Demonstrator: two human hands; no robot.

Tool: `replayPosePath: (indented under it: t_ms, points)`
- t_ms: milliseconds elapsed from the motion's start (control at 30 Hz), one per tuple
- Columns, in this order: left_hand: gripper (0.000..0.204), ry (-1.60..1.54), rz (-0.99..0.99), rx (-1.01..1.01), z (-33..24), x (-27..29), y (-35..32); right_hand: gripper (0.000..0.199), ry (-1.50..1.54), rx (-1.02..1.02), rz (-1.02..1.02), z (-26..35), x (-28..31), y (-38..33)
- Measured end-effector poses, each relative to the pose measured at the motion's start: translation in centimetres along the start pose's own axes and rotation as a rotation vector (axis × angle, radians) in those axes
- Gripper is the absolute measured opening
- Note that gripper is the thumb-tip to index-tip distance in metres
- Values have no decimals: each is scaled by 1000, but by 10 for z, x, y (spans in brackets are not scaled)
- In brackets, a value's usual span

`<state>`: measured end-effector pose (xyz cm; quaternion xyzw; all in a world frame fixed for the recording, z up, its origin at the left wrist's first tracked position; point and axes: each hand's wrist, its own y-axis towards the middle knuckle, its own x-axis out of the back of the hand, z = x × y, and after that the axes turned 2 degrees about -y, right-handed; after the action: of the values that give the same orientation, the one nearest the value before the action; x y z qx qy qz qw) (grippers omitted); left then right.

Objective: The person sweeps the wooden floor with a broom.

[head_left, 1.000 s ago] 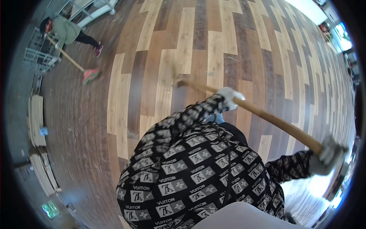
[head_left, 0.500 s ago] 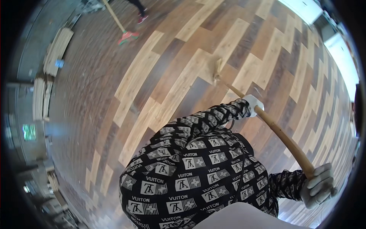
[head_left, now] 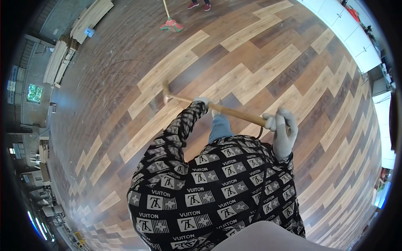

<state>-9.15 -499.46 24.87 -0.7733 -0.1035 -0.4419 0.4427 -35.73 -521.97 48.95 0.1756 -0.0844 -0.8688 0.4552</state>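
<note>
Left hand (head_left: 203, 100) wrapped round the pole (head_left: 240, 113) near its blurred head (head_left: 166, 93); right hand (head_left: 285, 133) curled loosely at the pole's other end. Pole slants over the floor (head_left: 238, 83), well in from the edges; whether head touches down, cannot tell. Red-green broom (head_left: 171, 26) near floor's top edge, boards (head_left: 91, 21) along its upper-left edge. Judged part-way: middle looks cleaner, upper-left stretch dull and scuffed, probably left to do; finished share not certain

Plank floor (head_left: 259, 90), mixed light and dark brown wood. Directly on it: red-green broom head (head_left: 171, 26) and red shoes (head_left: 193, 6) at top, pale board stacks (head_left: 91, 21) upper left, white cabinets (head_left: 344, 28) upper right.
</note>
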Motion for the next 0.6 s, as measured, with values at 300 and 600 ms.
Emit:
replayPosePath:
  t_ms: [300,600]
  points:
    - [35,-296,9,-591,-198,74,16,61,-1107,632,-495,128,113,24]
    - [28,-487,-143,-908,-296,104,53,35,-409,705,-70,181,65,71]
